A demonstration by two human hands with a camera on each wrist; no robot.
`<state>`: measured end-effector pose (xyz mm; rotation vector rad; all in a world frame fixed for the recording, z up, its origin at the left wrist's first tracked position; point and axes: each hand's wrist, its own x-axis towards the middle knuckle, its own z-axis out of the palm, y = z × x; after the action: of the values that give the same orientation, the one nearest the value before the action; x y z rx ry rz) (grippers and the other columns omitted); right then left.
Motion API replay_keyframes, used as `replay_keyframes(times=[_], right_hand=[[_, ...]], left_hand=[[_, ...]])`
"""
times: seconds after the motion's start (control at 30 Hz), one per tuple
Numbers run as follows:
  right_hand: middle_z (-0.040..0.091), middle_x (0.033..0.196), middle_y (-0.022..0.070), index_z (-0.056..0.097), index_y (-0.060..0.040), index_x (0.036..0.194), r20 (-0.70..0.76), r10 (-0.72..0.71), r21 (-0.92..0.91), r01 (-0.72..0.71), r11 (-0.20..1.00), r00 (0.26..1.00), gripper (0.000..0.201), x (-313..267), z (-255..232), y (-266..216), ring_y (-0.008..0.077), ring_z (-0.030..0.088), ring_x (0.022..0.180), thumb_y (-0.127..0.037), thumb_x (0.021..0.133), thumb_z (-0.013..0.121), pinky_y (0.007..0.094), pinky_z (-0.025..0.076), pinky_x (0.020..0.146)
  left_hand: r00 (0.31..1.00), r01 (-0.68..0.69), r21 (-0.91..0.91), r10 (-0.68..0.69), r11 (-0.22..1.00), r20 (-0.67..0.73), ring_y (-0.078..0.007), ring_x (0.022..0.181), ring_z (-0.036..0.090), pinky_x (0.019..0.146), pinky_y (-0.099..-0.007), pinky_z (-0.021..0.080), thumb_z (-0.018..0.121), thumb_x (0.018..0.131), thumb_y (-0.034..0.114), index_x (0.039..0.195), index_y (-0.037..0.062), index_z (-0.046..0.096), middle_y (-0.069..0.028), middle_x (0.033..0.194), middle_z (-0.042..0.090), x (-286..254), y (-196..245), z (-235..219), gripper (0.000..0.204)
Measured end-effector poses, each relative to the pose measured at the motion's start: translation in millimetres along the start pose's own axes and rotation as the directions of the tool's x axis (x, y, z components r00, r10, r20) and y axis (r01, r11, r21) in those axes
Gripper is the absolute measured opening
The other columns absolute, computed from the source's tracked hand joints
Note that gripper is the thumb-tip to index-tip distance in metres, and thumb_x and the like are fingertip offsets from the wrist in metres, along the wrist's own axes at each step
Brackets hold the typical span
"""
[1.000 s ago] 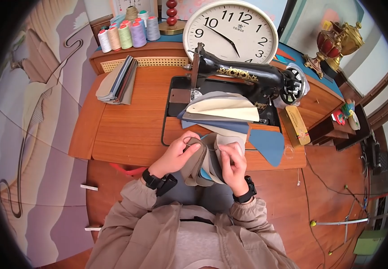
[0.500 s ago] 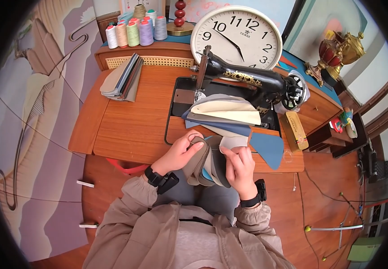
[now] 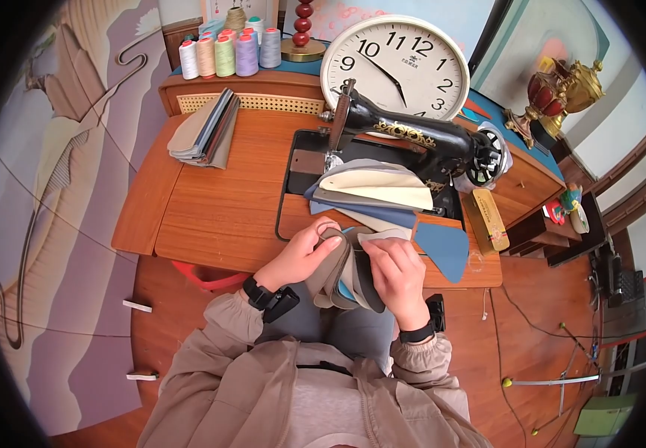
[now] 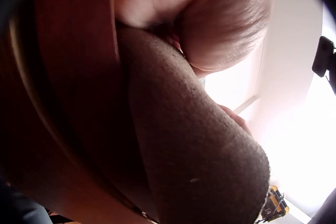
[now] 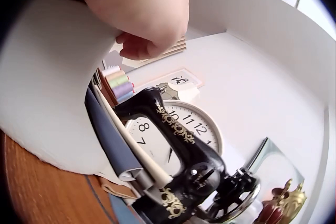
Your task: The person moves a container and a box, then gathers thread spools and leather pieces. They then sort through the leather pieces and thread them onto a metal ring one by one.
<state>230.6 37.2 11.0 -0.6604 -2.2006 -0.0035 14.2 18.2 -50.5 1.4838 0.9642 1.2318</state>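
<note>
A stack of grey and taupe fabric pieces (image 3: pixel 329 278), with a light blue one among them, hangs between the two hands at the table's front edge. The left hand (image 3: pixel 293 260) pinches the stack's top left side. At the right, the right hand (image 3: pixel 400 278) pinches a pale grey piece, which shows large beside the right hand (image 5: pixel 139 8) in the right wrist view as a pale sheet (image 5: pixel 47 87). In the left wrist view, brown fabric (image 4: pixel 194 140) hangs below the left hand (image 4: pixel 210 19).
A black sewing machine (image 3: pixel 405 127) stands behind more fabric pieces (image 3: pixel 375 187), with a blue piece (image 3: pixel 444 250) to their right. Another fabric stack (image 3: pixel 207 131) lies at the table's left. Thread spools (image 3: pixel 226 54), a clock (image 3: pixel 412 63) and a yellow tin (image 3: pixel 489 220) are around.
The right hand has moved right and down from its earlier place, spreading a pale grey piece away from the stack. The left hand has kept its grip. The head view has shifted slightly.
</note>
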Motion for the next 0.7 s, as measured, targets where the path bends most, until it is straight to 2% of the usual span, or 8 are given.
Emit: replay_keyframes(times=[0.03,0.13,0.23,0.37,0.53,0.7], right_hand=[[0.067,0.104,0.0063,0.069,-0.0049,0.107,0.020,-0.060,-0.076,0.061,0.995,0.998,0.036,0.8,-1.9,-0.6,0.0247,0.064,0.091,-0.002,0.071,0.068,0.0366,0.053,0.077],[0.067,0.108,0.0041,0.070,-0.0059,0.109,0.056,-0.133,-0.152,0.140,0.978,0.989,0.040,1.0,-7.0,-4.2,0.0223,0.063,0.095,-0.006,0.069,0.065,0.0358,0.052,0.079],[0.066,0.110,0.0040,0.070,-0.0056,0.110,0.117,-0.152,-0.193,0.172,0.966,0.981,0.042,1.1,-11.6,-9.0,0.0215,0.062,0.096,-0.006,0.069,0.063,0.0354,0.052,0.080],[0.066,0.111,0.0043,0.070,-0.0049,0.110,0.131,-0.149,-0.158,0.169,0.973,0.980,0.043,-0.7,-10.9,-10.0,0.0214,0.062,0.096,-0.006,0.068,0.064,0.0347,0.052,0.080],[0.067,0.108,0.0039,0.071,-0.0051,0.109,0.018,-0.125,-0.148,0.126,0.981,0.992,0.042,-10.8,-2.8,-10.9,0.0205,0.064,0.091,-0.005,0.067,0.066,0.0324,0.053,0.077],[0.067,0.104,0.0034,0.072,-0.0058,0.107,-0.023,-0.174,-0.148,0.168,0.975,0.985,0.040,-11.4,-2.8,-13.9,0.0205,0.064,0.090,-0.005,0.067,0.067,0.0320,0.053,0.076]], left_hand=[[1.000,0.010,-0.009,-0.010,1.000,0.002,-0.0062,0.097,0.050,0.087,-0.0236,0.043,0.050,0.103,0.008,0.116,0.0000,0.053,-0.0013,0.108,0.051,0.2,-0.2,0.0,0.015],[1.000,-0.027,-0.007,0.027,1.000,0.000,-0.0058,0.097,0.050,0.086,-0.0234,0.043,0.050,0.103,0.008,0.116,0.0001,0.052,-0.0013,0.107,0.052,1.0,-0.7,0.9,0.015],[1.000,-0.008,-0.006,0.008,1.000,-0.009,-0.0059,0.097,0.050,0.087,-0.0233,0.043,0.050,0.103,0.007,0.116,0.0002,0.052,-0.0013,0.106,0.053,0.4,0.9,1.9,0.015],[1.000,-0.015,0.012,0.015,1.000,-0.006,-0.0062,0.097,0.050,0.087,-0.0234,0.043,0.050,0.102,0.007,0.115,0.0002,0.052,-0.0014,0.105,0.053,0.4,-1.5,1.5,0.015],[0.999,-0.040,0.005,0.041,0.999,-0.026,-0.0063,0.098,0.050,0.088,-0.0238,0.043,0.050,0.102,0.007,0.115,0.0004,0.052,-0.0017,0.105,0.054,0.1,0.5,2.1,0.014],[1.000,-0.015,-0.011,0.015,1.000,-0.011,-0.0062,0.098,0.051,0.088,-0.0238,0.043,0.050,0.103,0.007,0.115,0.0008,0.052,-0.0020,0.105,0.054,0.3,-1.0,1.2,0.014]])
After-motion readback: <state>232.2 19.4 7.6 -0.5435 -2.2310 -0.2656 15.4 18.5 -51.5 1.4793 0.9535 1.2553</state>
